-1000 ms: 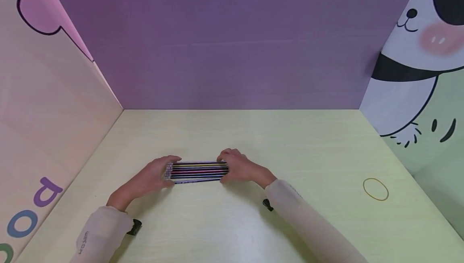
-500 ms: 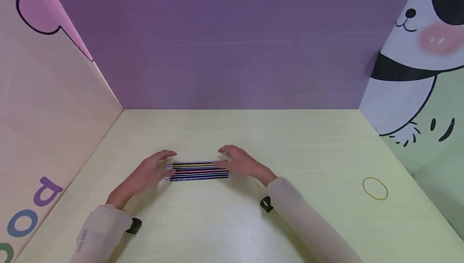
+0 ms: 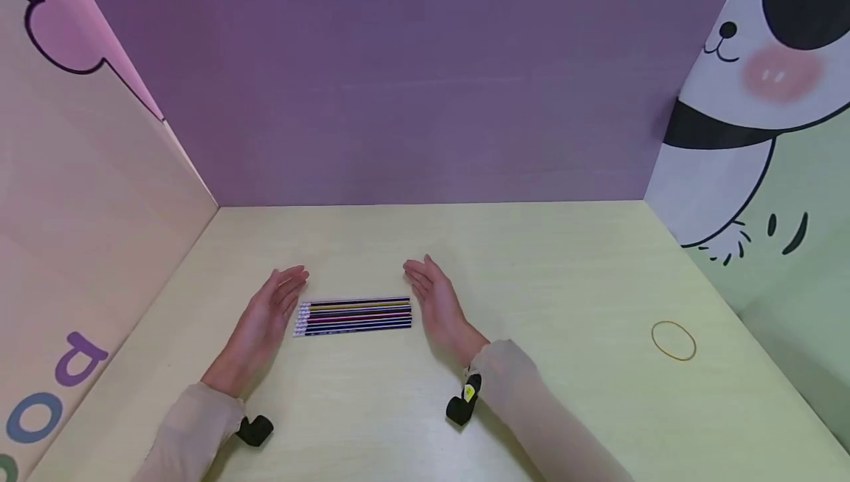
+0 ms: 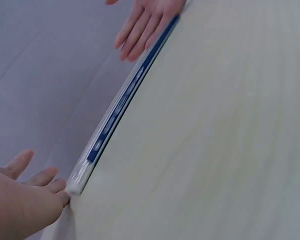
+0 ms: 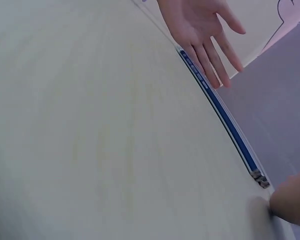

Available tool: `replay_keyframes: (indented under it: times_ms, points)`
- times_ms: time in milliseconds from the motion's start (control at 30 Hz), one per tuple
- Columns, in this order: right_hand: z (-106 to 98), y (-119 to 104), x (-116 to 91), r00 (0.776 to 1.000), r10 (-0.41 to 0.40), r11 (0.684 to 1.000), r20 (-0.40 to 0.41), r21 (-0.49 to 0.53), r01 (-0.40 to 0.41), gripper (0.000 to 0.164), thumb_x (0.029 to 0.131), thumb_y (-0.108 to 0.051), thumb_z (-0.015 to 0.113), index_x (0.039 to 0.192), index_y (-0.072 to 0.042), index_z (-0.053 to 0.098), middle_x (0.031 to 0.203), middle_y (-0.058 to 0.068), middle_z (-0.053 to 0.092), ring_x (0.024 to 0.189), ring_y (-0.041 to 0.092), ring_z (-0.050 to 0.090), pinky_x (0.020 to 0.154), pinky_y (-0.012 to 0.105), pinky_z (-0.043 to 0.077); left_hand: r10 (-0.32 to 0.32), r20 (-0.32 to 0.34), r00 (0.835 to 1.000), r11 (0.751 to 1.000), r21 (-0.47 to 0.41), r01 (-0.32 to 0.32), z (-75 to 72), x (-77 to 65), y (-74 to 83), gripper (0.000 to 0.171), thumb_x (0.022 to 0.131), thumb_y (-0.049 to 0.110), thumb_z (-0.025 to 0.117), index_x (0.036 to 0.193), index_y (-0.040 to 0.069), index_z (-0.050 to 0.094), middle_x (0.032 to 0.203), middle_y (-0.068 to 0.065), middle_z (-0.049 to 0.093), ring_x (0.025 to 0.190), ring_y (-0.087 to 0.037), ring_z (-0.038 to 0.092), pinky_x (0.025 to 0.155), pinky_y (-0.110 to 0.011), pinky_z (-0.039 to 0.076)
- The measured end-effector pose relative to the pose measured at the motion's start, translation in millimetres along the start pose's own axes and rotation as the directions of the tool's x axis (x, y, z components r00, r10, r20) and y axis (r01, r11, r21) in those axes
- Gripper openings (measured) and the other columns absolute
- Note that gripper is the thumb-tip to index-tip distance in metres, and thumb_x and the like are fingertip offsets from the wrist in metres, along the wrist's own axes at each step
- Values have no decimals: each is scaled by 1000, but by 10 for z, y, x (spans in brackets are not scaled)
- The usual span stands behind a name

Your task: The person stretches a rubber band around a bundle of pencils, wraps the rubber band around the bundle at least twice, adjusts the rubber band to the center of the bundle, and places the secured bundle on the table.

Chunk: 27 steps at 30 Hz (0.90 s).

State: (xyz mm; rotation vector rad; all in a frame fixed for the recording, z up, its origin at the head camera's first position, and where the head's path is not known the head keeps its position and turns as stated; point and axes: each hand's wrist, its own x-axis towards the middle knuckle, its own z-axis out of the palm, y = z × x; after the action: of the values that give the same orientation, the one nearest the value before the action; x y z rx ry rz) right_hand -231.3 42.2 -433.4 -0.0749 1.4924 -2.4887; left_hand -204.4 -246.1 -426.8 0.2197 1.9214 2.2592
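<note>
Seen from the head, the row of pencils [image 3: 355,317] lay flat on the table [image 3: 531,260], toward seven o'clock from the view's centre, its lengths parallel. The left hand [image 3: 260,319] stood just beside its nine-o'clock end, fingers straight and slightly spread; the right hand [image 3: 441,308] stood by the three-o'clock end, fingers straight and close together. Neither pinched anything, and whether skin met pencil could not be told. The facing palms seemed placed to bracket both ends, perhaps keeping them level. The thin loop [image 3: 695,348] lay well apart at three o'clock, probably out of the hands' way.
</note>
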Motion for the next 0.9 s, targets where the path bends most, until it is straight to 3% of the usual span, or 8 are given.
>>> replay_keyframes:
  times_ms: [233, 467, 600, 767, 833, 900]
  points:
    - [71, 100, -63, 999, -32, 999, -5, 31, 32, 70, 104, -50, 39, 152, 0, 34, 161, 12, 30, 149, 23, 25, 124, 35, 11, 50, -41, 998, 988, -143, -56, 146, 2, -46, 72, 107, 54, 19, 157, 2, 12, 164, -16, 9, 153, -25, 4, 124, -33, -2]
    - [140, 120, -101, 995, -71, 997, -76, 6, 72, 69, 101, -55, 41, 146, -2, 43, 157, 9, 37, 147, 23, 29, 124, 37, 13, 75, -46, 996, 978, -192, -82, 180, 5, -75, 74, 106, 55, 17, 156, 0, 15, 166, -14, 6, 154, -23, 3, 123, -30, -1]
    - [125, 104, -98, 993, -86, 996, -77, -19, 85, 68, 102, -54, 41, 143, 0, 45, 156, 10, 39, 147, 24, 30, 124, 38, 12, 64, -31, 997, 974, -214, -69, 184, 40, -81, 74, 107, 55, 17, 156, -1, 15, 166, -14, 5, 154, -22, 2, 123, -29, -2]
    - [38, 10, -36, 999, -53, 997, 6, -50, 53, 62, 104, -44, 41, 143, 5, 44, 159, 13, 33, 148, 24, 27, 124, 37, 11, 12, -6, 1000, 996, -83, -13, 154, 72, -14, 75, 106, 55, 24, 155, -2, 16, 166, -15, 6, 154, -23, 2, 124, -32, -1]
    - [-26, -66, -2, 997, -20, 990, 81, -141, 31, 59, 105, -39, 41, 144, 5, 42, 161, 13, 29, 149, 24, 23, 124, 37, 10, -3, -4, 1000, 999, 51, 4, 134, 66, 39, 73, 107, 53, 29, 154, -1, 19, 165, -15, 10, 153, -26, 5, 124, -38, 1]
    - [-97, -172, 14, 989, 36, 953, 142, -304, 9, 58, 104, -40, 45, 148, -2, 41, 161, 6, 29, 149, 21, 22, 123, 40, 11, 3, 11, 1000, 975, 222, -5, 119, 53, 105, 69, 107, 49, 35, 153, -1, 24, 162, -17, 17, 151, -30, 11, 124, -46, 7]
